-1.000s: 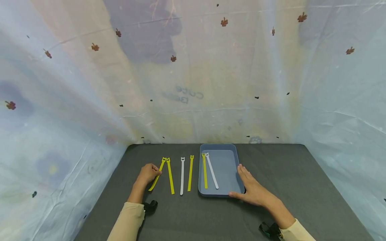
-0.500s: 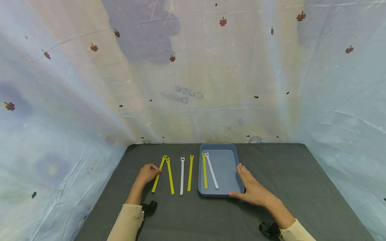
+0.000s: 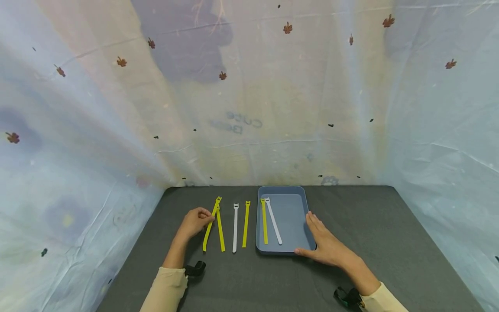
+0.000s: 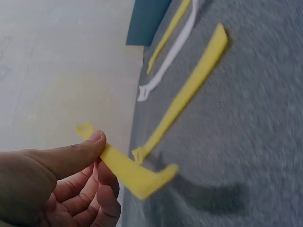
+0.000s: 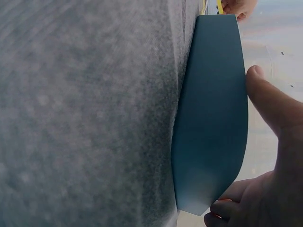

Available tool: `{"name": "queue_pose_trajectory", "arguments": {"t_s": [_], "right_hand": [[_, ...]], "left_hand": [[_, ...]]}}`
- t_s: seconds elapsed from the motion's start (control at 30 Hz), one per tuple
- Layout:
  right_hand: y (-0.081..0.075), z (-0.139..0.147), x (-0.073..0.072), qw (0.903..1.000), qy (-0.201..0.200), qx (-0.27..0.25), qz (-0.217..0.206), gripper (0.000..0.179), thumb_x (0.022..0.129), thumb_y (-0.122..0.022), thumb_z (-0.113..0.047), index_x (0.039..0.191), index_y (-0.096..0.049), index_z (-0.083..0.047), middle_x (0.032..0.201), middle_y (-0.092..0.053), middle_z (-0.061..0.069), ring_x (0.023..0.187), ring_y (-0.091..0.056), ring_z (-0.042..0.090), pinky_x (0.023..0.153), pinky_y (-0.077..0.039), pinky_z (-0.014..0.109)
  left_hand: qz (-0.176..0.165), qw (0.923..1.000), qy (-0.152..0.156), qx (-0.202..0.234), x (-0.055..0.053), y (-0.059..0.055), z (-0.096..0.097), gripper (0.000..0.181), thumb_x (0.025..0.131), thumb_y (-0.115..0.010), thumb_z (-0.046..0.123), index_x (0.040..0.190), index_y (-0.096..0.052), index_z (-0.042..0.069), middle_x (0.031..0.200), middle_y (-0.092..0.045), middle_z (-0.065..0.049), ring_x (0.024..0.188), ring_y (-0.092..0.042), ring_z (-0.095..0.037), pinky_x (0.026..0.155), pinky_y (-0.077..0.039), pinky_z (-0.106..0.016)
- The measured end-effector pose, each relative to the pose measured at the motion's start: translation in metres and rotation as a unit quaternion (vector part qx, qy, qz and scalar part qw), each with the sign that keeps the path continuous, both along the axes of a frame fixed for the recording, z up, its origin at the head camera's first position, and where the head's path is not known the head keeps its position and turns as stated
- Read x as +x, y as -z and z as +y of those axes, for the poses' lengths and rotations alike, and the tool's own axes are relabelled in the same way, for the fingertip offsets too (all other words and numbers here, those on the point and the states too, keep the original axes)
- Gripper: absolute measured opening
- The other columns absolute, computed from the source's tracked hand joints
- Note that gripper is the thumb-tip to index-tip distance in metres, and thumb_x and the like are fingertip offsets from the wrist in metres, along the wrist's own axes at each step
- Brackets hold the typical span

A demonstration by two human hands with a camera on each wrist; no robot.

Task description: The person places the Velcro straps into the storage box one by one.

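My left hand (image 3: 196,221) pinches a yellow hook-and-loop cable tie (image 4: 125,170) between thumb and fingers, close to its slotted head. The tie is lifted and bends towards its tail in the left wrist view. In the head view its upper part overlaps a second yellow tie (image 3: 221,234) lying on the table. My right hand (image 3: 329,245) rests with straight fingers along the right side of the blue-grey tray (image 3: 294,221), thumb at the near rim. Inside the tray lie a yellow tie (image 3: 265,225) and a white tie (image 3: 275,225), their heads close together.
Between the held tie and the tray, a white tie (image 3: 235,229) and another yellow tie (image 3: 246,227) lie lengthwise on the dark grey cloth (image 3: 249,281). A printed pale curtain (image 3: 249,108) hangs behind and on both sides of the table.
My left hand has lifted the leftmost yellow tie and shifted it right, towards the neighbouring yellow one. The right hand and the tray have stayed in place.
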State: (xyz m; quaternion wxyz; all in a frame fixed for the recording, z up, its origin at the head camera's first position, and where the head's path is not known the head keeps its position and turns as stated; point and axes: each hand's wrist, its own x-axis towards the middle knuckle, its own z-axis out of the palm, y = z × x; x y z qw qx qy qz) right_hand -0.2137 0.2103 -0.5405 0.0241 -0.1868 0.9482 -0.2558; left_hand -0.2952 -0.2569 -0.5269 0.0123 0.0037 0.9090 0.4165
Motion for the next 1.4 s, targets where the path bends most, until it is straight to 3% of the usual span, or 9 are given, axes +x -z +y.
{"name": "queue_pose_trajectory", "arguments": {"t_s": [0.37,0.57,0.83,0.97,1.2,1.4], "right_hand": [[-0.002,0.0,0.0,1.0,-0.001,0.004,-0.007,0.13,0.088,-0.072,-0.078,0.168,-0.015,0.007,0.177,-0.01,0.027,0.163,-0.014,0.047,0.126,-0.026,0.068],[-0.004,-0.001,0.002,0.9999,-0.002,0.003,-0.01,0.129,0.088,-0.073,-0.076,0.168,-0.015,0.007,0.177,-0.01,0.027,0.163,-0.014,0.047,0.127,-0.025,0.067],[-0.008,-0.002,0.002,0.9999,-0.008,-0.001,-0.007,0.128,0.089,-0.076,-0.072,0.167,-0.016,0.009,0.176,-0.011,0.029,0.162,-0.014,0.05,0.126,-0.025,0.068],[-0.01,-0.002,0.002,0.9999,-0.008,0.001,-0.009,0.128,0.089,-0.076,-0.072,0.167,-0.016,0.009,0.176,-0.012,0.029,0.162,-0.015,0.05,0.125,-0.027,0.068],[-0.008,-0.002,0.001,0.9999,-0.009,0.002,-0.012,0.129,0.088,-0.076,-0.073,0.167,-0.016,0.01,0.175,-0.011,0.031,0.161,-0.015,0.05,0.126,-0.024,0.068],[-0.01,-0.002,0.001,0.9999,-0.007,-0.002,-0.012,0.129,0.089,-0.077,-0.071,0.167,-0.015,0.011,0.175,-0.011,0.031,0.161,-0.015,0.051,0.126,-0.025,0.068]], "left_hand": [[0.008,0.9988,0.027,0.039,0.001,-0.01,0.022,0.018,0.104,-0.076,0.022,0.105,-0.072,0.004,0.086,-0.073,-0.007,0.078,-0.069,-0.028,0.066,-0.056,-0.034],[0.012,0.9952,0.059,0.077,0.002,-0.021,0.041,0.017,0.103,-0.076,0.022,0.107,-0.073,0.005,0.087,-0.073,-0.013,0.083,-0.07,-0.037,0.076,-0.061,-0.053],[0.013,0.9882,0.096,0.118,0.002,-0.033,0.071,0.018,0.104,-0.074,0.021,0.111,-0.072,0.004,0.088,-0.074,-0.012,0.09,-0.072,-0.045,0.081,-0.062,-0.06],[0.007,0.9853,0.115,0.126,0.003,-0.035,0.085,0.019,0.105,-0.073,0.021,0.111,-0.072,0.004,0.092,-0.075,-0.015,0.089,-0.073,-0.04,0.083,-0.062,-0.06],[-0.005,0.9774,0.151,0.148,0.002,-0.04,0.108,0.019,0.106,-0.072,0.021,0.112,-0.071,0.003,0.094,-0.075,-0.018,0.094,-0.071,-0.05,0.086,-0.061,-0.064],[-0.011,0.9737,0.171,0.15,-0.002,-0.043,0.127,0.022,0.107,-0.071,0.024,0.113,-0.071,0.003,0.098,-0.076,-0.022,0.097,-0.071,-0.05,0.085,-0.062,-0.059]]}}
